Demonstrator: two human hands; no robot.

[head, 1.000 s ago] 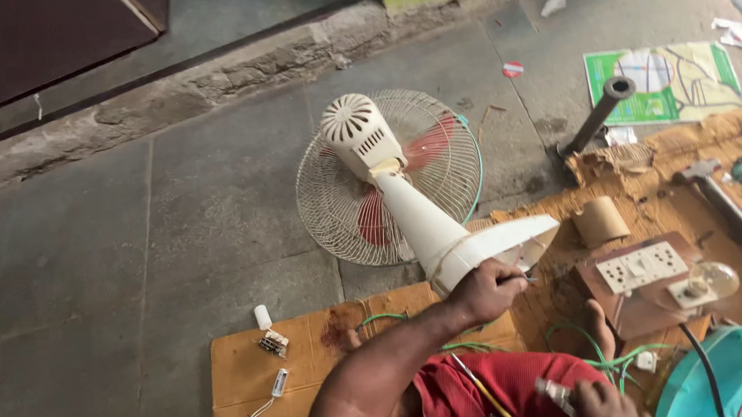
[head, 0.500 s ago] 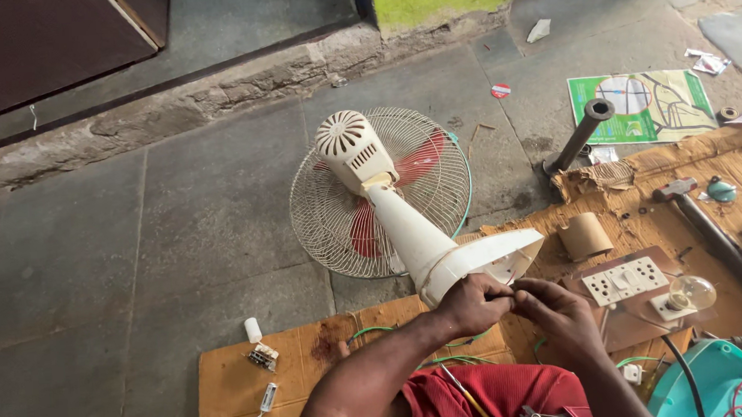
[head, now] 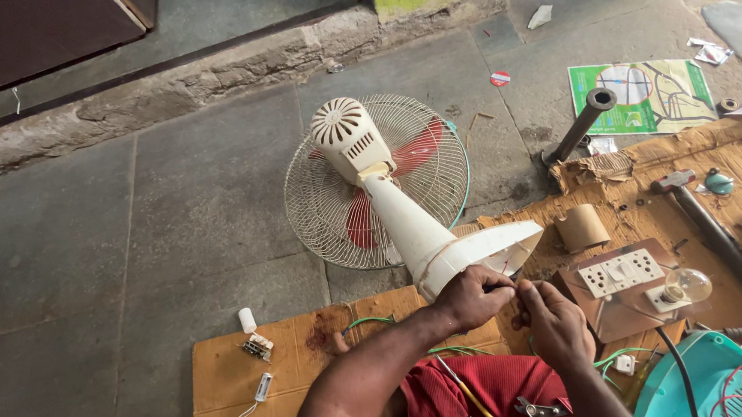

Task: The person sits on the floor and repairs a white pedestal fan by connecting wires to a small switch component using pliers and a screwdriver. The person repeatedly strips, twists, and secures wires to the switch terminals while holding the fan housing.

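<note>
A cream table fan (head: 386, 182) lies tipped over on the grey stone floor (head: 174, 212), its wire cage and red blades facing down and away, its motor housing uppermost and its cone-shaped stem running back to the flat base (head: 485, 249), which is raised on edge just in front of the person. Both hands meet at the underside of that base. The left hand (head: 471, 295) has its fingers bent and pinched on something thin at the base's rim; what it is cannot be made out. The right hand (head: 554, 322) is just beside it, touching it, fingers curled in the same spot, and whether they grip anything cannot be told.

Under the hands lies a sheet of brown cardboard (head: 227, 380) with green wires (head: 365, 322) and small white electrical parts (head: 257, 346). To the right sit a roll of brown tape (head: 582, 227), a wooden board with sockets and switches (head: 621, 272) and a clear light bulb (head: 687, 284) on it, then a hammer (head: 706, 218). A dark metal pipe (head: 579, 127) lies farther off, near a green printed sheet (head: 643, 96). A turquoise plastic tub (head: 708, 381) is at the lower right.
</note>
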